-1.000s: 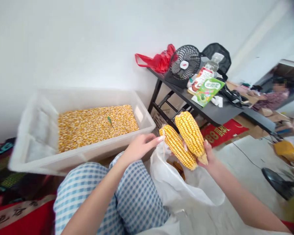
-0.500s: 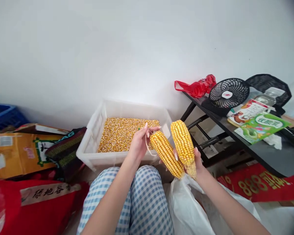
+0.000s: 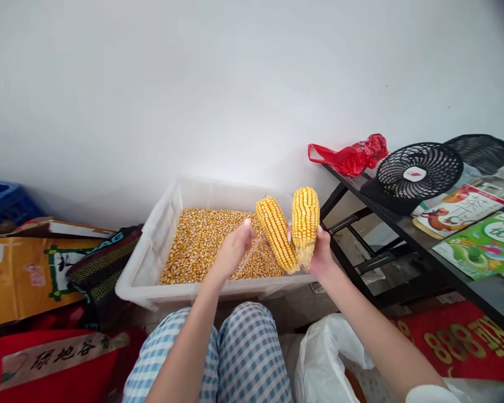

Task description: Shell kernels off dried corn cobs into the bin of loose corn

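1. Nearest the camera: knees in blue-and-white checked trousers (image 3: 235, 358), with a crumpled white plastic sack (image 3: 323, 358) lying open just to the right of them.
2. The right hand (image 3: 321, 254) is gripping two yellow dried corn cobs (image 3: 289, 229) by their lower ends, fingers closed round both; the cobs are standing side by side, touching, tips up, over the near right corner of the tub.
3. The left hand (image 3: 233, 252) is hovering just left of the cobs, fingers loosely curled and pinching a thin pale strand of husk or silk; whether it is touching the nearer cob I cannot tell.
4. Progress, as a judgement: both cobs are carrying full rows of kernels, so nothing is stripped from this pair yet.
5. Behind the hands: a translucent white plastic tub (image 3: 151, 280) is holding a deep layer of loose yellow corn kernels (image 3: 201, 240), suggesting much shelling is already finished.
6. Left side: a red printed sack (image 3: 46, 358), a brown cardboard box (image 3: 25, 274) and a blue crate (image 3: 4, 198).
7. Right and farther: a black table (image 3: 479, 280) carrying a black mesh fan (image 3: 420, 170), a red plastic bag (image 3: 355, 157) and colourful packets (image 3: 483, 240). Nothing is blocking the tub.
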The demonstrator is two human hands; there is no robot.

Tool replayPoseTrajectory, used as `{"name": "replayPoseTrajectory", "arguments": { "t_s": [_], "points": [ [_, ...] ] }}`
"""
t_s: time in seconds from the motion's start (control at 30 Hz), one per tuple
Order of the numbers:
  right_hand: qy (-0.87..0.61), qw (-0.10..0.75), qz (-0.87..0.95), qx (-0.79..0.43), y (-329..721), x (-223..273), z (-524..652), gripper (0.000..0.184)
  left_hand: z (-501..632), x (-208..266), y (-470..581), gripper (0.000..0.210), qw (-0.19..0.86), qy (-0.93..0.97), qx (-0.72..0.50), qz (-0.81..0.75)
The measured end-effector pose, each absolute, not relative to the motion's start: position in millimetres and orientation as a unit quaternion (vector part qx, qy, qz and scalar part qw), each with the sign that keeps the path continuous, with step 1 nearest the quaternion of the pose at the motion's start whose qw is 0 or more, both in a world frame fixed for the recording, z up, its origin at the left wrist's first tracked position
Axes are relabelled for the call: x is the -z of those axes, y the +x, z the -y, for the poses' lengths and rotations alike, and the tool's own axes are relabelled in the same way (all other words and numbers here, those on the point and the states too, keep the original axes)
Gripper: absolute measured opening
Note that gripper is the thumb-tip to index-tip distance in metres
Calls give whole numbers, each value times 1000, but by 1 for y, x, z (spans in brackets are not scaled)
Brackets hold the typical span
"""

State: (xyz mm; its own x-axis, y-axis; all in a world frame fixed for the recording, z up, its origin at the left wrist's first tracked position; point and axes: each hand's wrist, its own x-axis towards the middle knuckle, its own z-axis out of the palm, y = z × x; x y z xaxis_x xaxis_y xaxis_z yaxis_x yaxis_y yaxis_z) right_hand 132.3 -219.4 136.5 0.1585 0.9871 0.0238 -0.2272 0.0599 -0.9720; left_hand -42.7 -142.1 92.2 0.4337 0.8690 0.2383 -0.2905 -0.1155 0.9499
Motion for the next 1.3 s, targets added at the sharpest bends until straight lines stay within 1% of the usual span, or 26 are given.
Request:
{"name": "replayPoseTrajectory", "arguments": {
  "t_s": [0.1,0.17,0.23,0.37,0.47,0.53,0.67,0.73,0.87,1.0,1.07,1.2,1.3],
  "points": [
    [-454,599,421,-508,124,-142,192,46,144,-92,-37,38,524,689,-437,-244],
    [-441,602,421,-516,118,-142,176,44,141,-92,-37,38,508,695,-441,-252],
    [-428,604,421,-524,111,-139,162,46,136,-91,-39,40,522,671,-460,-256],
    [-413,598,431,-534,97,-128,136,61,124,-93,-47,41,574,551,-537,-281],
    [-389,586,450,-550,87,-122,118,74,119,-99,-56,34,529,491,-625,-299],
    [-372,582,458,-560,82,-119,107,77,117,-104,-61,26,510,466,-663,-287],
    [-359,592,451,-563,71,-117,91,76,111,-107,-68,20,602,331,-691,-225],
    [-367,588,441,-571,65,-115,86,76,107,-106,-70,19,627,265,-700,-214],
    [-363,585,413,-596,51,-111,82,71,102,-104,-75,25,629,216,-709,-236],
    [-353,594,405,-599,38,-111,82,71,103,-104,-79,36,582,252,-716,-292],
    [-346,602,396,-601,34,-114,82,70,104,-103,-80,35,584,287,-697,-302],
    [-331,620,360,-613,29,-122,80,67,101,-98,-79,34,622,337,-638,-304],
    [-312,623,346,-628,28,-128,77,61,98,-95,-77,37,594,359,-621,-364]
  ]
}}
